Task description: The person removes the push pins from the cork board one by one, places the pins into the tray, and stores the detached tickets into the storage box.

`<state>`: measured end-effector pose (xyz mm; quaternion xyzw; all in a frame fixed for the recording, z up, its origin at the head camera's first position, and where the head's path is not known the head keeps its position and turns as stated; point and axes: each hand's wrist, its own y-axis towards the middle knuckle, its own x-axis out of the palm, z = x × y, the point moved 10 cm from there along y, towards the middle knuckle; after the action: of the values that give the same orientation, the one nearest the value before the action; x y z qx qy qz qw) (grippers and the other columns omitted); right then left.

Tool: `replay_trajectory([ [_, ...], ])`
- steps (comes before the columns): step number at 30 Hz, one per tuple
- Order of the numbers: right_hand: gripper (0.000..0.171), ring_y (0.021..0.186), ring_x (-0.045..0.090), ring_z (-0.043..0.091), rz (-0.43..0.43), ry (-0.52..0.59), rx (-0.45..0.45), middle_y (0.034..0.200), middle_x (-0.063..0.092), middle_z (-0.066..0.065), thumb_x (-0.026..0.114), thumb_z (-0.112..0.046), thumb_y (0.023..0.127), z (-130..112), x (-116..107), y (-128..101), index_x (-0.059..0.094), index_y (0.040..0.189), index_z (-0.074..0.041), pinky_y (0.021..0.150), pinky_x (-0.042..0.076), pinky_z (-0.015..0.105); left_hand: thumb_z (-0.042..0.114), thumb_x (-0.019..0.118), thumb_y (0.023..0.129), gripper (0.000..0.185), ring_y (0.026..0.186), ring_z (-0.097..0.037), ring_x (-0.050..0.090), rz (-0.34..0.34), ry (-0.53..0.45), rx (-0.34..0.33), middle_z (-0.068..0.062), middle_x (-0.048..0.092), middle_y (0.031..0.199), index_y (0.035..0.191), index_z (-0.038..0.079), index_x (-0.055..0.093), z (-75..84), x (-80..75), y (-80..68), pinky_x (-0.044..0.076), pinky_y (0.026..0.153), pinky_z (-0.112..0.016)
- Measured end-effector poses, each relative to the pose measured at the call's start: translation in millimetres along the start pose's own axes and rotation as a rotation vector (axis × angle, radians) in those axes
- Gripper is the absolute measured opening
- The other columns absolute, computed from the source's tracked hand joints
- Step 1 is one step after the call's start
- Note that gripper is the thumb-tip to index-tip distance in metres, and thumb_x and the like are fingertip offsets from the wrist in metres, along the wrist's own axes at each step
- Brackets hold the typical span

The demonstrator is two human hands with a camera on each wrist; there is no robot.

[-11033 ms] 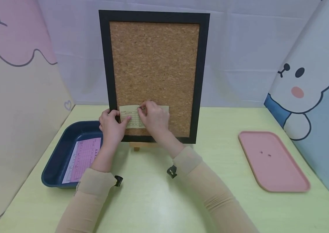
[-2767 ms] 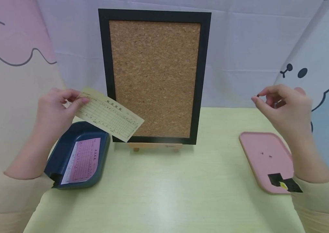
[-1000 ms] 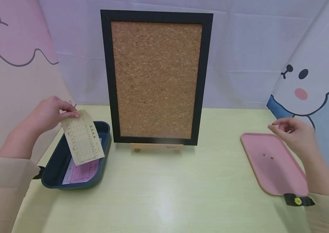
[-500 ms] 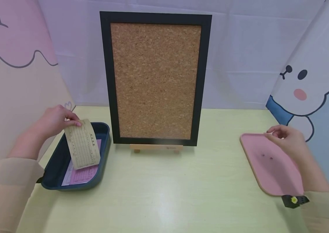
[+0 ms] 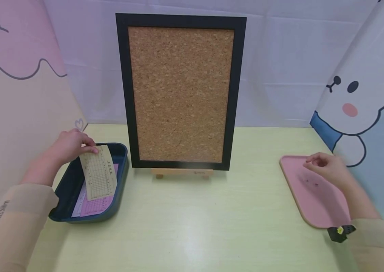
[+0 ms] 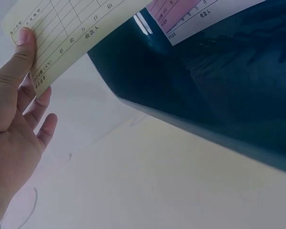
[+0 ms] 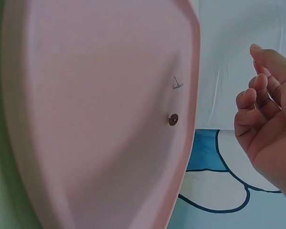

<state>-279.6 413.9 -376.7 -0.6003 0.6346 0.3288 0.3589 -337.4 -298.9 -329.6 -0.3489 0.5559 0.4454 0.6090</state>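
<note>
Left hand [image 5: 69, 145] pinches yellow ruled paper slip [image 5: 98, 172] over dark blue plastic tray [image 5: 73, 177]; right hand [image 5: 326, 168], fingers loosely curled, empty, above pink oblong tray [image 5: 317, 204]

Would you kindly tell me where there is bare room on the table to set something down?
The widest bare patch of table lies in front of the cork board, between the blue tray and the pink tray. The blue tray is crowded: left hand, yellow slip, pink slip. The pink tray holds two pins under the right hand.
</note>
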Motion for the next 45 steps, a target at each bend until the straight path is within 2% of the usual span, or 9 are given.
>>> replay_trajectory([
  [8,0.042,0.075,0.045,0.014,-0.067,-0.043,-0.037,0.085,0.053,0.009,0.063,-0.038,0.089,6,11,7,0.059,0.109,-0.001,0.056,0.038,0.024,0.021,0.076,0.078,0.006,0.065,-0.015,0.052,-0.034,0.033,0.062,0.001,0.069,0.077,0.078,0.015,0.074,8.7,9.4,5.3,0.035,0.070,-0.045],
  [11,0.044,0.072,0.047,0.013,-0.095,-0.054,-0.024,0.085,0.055,0.008,0.064,-0.040,0.088,13,16,8,0.058,0.109,-0.001,0.056,0.041,0.024,0.021,0.075,0.079,0.006,0.065,-0.014,0.051,-0.063,0.026,0.060,0.004,0.068,0.075,0.077,0.016,0.073,10.1,15.0,6.0,0.034,0.071,-0.044],
  [18,0.039,0.068,0.052,0.015,-0.195,-0.010,-0.012,0.083,0.056,0.009,0.063,-0.032,0.090,24,30,13,0.055,0.109,0.001,0.057,0.045,0.027,0.021,0.075,0.079,0.008,0.069,-0.018,0.050,-0.121,-0.004,0.028,0.005,0.065,0.073,0.079,0.013,0.073,4.6,30.1,6.1,0.033,0.070,-0.041],
  [24,0.029,0.067,0.050,0.010,-0.229,-0.007,-0.052,0.081,0.057,0.006,0.064,-0.020,0.090,32,37,20,0.057,0.104,0.005,0.059,0.045,0.025,0.018,0.076,0.079,0.008,0.071,-0.019,0.051,-0.136,-0.008,0.007,0.003,0.064,0.074,0.082,0.012,0.073,-5.2,40.3,6.8,0.036,0.071,-0.042],
  [30,0.023,0.060,0.048,0.005,-0.224,0.028,-0.097,0.076,0.058,0.004,0.065,-0.011,0.088,29,38,22,0.059,0.099,0.008,0.055,0.044,0.024,0.009,0.073,0.079,0.015,0.078,-0.025,0.051,-0.238,-0.048,-0.039,-0.004,0.062,0.083,0.095,0.008,0.071,-9.3,54.3,1.2,0.041,0.073,-0.046],
  [36,0.025,0.062,0.048,0.004,-0.228,0.001,-0.101,0.078,0.059,0.004,0.067,-0.014,0.087,27,39,22,0.060,0.098,0.007,0.056,0.043,0.023,0.006,0.073,0.078,0.025,0.082,-0.028,0.052,-0.297,-0.066,-0.079,-0.009,0.062,0.089,0.103,0.006,0.068,-7.5,60.9,-4.8,0.039,0.078,-0.055],
  [40,0.027,0.064,0.048,0.004,-0.237,-0.008,-0.095,0.080,0.059,0.005,0.068,-0.016,0.087,29,39,22,0.060,0.099,0.007,0.058,0.043,0.023,0.008,0.075,0.077,0.035,0.084,-0.030,0.053,-0.312,-0.064,-0.101,-0.014,0.064,0.093,0.110,0.002,0.065,-3.6,61.8,-5.4,0.034,0.084,-0.062],
  [45,0.029,0.068,0.048,0.006,-0.246,-0.024,-0.076,0.081,0.059,0.004,0.067,-0.019,0.088,37,40,20,0.060,0.101,0.006,0.060,0.043,0.022,0.012,0.078,0.075,0.043,0.087,-0.033,0.055,-0.321,-0.052,-0.108,-0.018,0.065,0.097,0.113,-0.001,0.063,2.0,61.1,-5.3,0.032,0.086,-0.064],
])
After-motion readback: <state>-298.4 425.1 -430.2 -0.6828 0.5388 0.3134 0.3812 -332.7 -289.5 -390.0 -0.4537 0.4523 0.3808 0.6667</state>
